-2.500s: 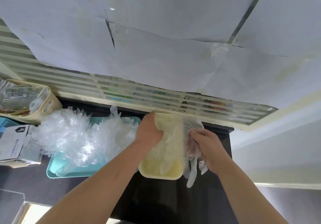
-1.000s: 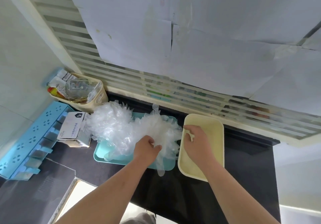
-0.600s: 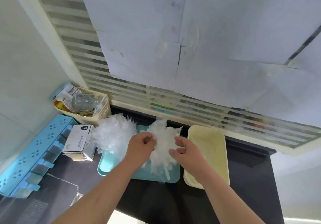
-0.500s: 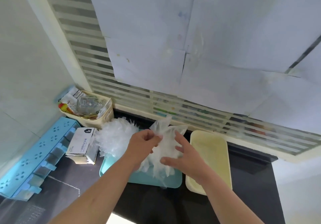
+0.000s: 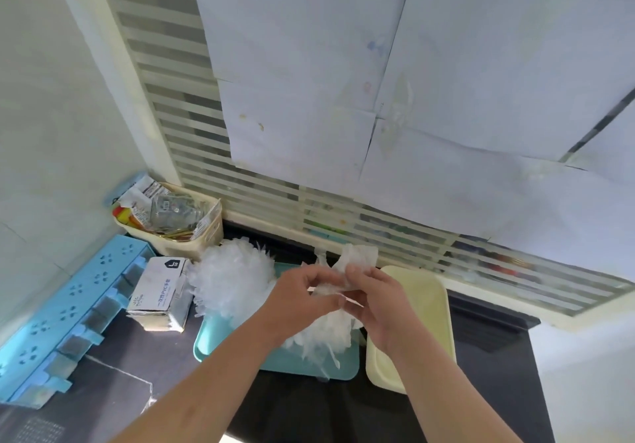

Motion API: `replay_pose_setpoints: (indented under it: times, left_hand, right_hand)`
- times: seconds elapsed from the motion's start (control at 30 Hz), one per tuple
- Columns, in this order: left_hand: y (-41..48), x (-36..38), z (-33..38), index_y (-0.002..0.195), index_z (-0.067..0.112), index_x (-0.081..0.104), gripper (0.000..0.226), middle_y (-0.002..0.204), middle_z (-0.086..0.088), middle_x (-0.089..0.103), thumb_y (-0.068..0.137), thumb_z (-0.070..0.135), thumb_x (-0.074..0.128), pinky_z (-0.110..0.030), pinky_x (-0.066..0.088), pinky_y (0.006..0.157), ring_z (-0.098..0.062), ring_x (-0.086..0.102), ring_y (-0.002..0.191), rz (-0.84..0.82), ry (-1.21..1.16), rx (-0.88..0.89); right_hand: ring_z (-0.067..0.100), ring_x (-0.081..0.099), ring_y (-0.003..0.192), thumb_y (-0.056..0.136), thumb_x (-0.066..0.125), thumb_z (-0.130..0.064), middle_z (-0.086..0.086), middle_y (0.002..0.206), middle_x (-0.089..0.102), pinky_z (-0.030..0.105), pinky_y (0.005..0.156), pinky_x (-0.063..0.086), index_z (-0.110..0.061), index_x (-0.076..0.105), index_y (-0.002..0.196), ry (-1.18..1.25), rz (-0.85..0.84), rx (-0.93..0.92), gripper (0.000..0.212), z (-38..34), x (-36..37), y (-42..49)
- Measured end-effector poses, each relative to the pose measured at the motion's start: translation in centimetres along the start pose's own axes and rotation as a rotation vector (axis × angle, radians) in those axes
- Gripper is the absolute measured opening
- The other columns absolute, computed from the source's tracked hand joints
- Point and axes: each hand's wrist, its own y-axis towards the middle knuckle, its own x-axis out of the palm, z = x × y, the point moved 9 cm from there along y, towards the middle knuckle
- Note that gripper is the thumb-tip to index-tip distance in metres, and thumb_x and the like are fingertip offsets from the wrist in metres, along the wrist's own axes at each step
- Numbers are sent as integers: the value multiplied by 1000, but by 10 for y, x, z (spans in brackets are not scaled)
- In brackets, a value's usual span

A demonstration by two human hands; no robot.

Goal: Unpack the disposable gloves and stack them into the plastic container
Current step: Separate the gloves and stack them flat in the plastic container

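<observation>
A heap of clear disposable gloves (image 5: 231,284) spills over a teal tray (image 5: 278,360) on the dark counter. My left hand (image 5: 302,300) and my right hand (image 5: 374,301) are raised above the tray. Both pinch one crumpled clear glove (image 5: 355,264) between them, its upper part sticking up past my fingers. More gloves (image 5: 326,339) hang below my hands onto the tray. The pale yellow plastic container (image 5: 427,308) lies just right of the tray, under my right forearm; it looks almost bare inside.
A white glove box (image 5: 159,293) stands left of the tray. Behind it is a cream basket (image 5: 192,236) of packets. A blue perforated rack (image 5: 62,315) runs along the left wall. Papered striped glass backs the counter.
My hands left the yellow container, moved to the glove heap on the tray and lifted one glove from it. The view has swung left.
</observation>
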Motion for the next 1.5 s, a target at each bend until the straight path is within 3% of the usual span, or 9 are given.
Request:
replay_pose_setpoints:
  times: [0.2, 0.3, 0.37, 0.57, 0.8, 1.0, 1.13, 1.37, 1.5]
  left_hand:
    - [1, -22, -32, 104, 15, 74, 16, 101, -3, 77, 91, 24, 77, -45, 59, 98, -27, 73, 105, 194, -373, -250]
    - [5, -5, -43, 126, 31, 66, 58, 119, 9, 74, 77, 56, 84, -47, 51, 109, -17, 68, 118, -3, -363, -347]
    - [7, 9, -40, 138, 33, 58, 69, 129, 10, 71, 78, 52, 87, -49, 43, 115, -16, 65, 125, -119, -440, -343]
    - [17, 10, -11, 126, 13, 67, 46, 121, -11, 74, 85, 16, 86, -42, 56, 103, -29, 70, 116, -208, -442, -173]
    - [22, -8, -15, 109, 15, 77, 20, 104, -4, 75, 92, 27, 78, -36, 56, 94, -22, 70, 99, -84, -360, -229]
    - [27, -31, -19, 98, 9, 78, 16, 87, -12, 75, 97, 24, 71, -40, 61, 93, -27, 72, 86, 126, -352, -236]
    - [26, -59, -18, 89, 15, 76, 16, 69, -10, 66, 100, 22, 68, -22, 53, 63, -12, 59, 61, 347, -244, -200]
    - [29, -67, -21, 89, 10, 73, 14, 76, -11, 71, 97, 22, 71, -14, 51, 55, -4, 62, 55, 273, -137, -253]
    - [27, -60, -29, 100, 9, 76, 10, 87, -8, 76, 94, 18, 74, -26, 57, 63, -11, 69, 67, 211, -248, -313]
  right_hand:
    - [29, 72, 88, 98, 65, 4, 14, 92, 75, 40, 77, 59, -1, 72, 106, 151, 23, -22, 12, 1, -13, 6]
    - [25, 74, 84, 101, 58, 5, 14, 95, 76, 35, 73, 60, 0, 73, 110, 130, -76, -47, 18, -4, -6, 5]
    - [25, 73, 81, 101, 55, 7, 17, 97, 75, 36, 74, 59, 5, 72, 115, 93, -97, -45, 22, -4, -5, 5]
    - [27, 72, 80, 96, 57, 8, 17, 94, 74, 36, 73, 59, 3, 72, 108, 35, -54, -40, 20, -5, -20, 7]
    - [33, 77, 98, 96, 77, -26, 13, 102, 81, 47, 91, 62, -4, 76, 104, -132, 148, -69, 23, -2, -45, 13]
    - [22, 54, 76, 90, 82, -45, 8, 78, 60, 38, 76, 50, -16, 58, 75, -226, 330, -89, 40, -7, -67, 12]
    - [21, 58, 81, 100, 72, -38, 5, 83, 64, 35, 78, 52, -10, 67, 89, -306, 306, -68, 30, -1, -71, 14]
    - [29, 76, 86, 105, 65, -14, 20, 99, 79, 49, 87, 65, -1, 70, 110, -112, 212, -113, 15, -8, -47, 20]
    - [18, 73, 94, 99, 74, -19, 5, 106, 76, 44, 90, 64, -14, 68, 123, -261, 236, -183, 25, -25, -40, 15]
